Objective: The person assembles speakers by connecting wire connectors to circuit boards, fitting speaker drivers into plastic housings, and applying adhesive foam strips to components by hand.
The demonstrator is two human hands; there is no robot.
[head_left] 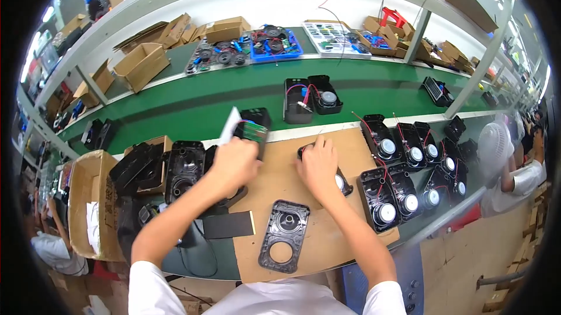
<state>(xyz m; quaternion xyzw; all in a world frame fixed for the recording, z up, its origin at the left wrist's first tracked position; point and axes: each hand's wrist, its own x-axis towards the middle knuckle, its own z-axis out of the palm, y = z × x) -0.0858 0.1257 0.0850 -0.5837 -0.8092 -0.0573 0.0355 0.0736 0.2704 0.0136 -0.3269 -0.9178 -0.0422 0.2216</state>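
Note:
My left hand [236, 162] is closed at the near end of a black speaker housing [255, 123] with a green circuit board and wires inside, smeared by motion. A white flat piece [231, 125] stands up beside that housing, just beyond my fingers. To the right, my right hand [318, 163] grips a black speaker box [347, 186] on the cardboard sheet [269, 183]; the hand covers most of it, and part of a silver speaker cone [339, 182] shows. Between my forearms lies an empty black front cover [284, 236] with a round hole.
Open speaker boxes [385, 213] with silver cones stand in rows at right. Black covers [184, 169] and a cardboard box [93, 204] are at left. Beyond runs a green conveyor belt [204, 102] bearing an open speaker box [299, 102]. A blue tray [274, 56] of parts sits behind it.

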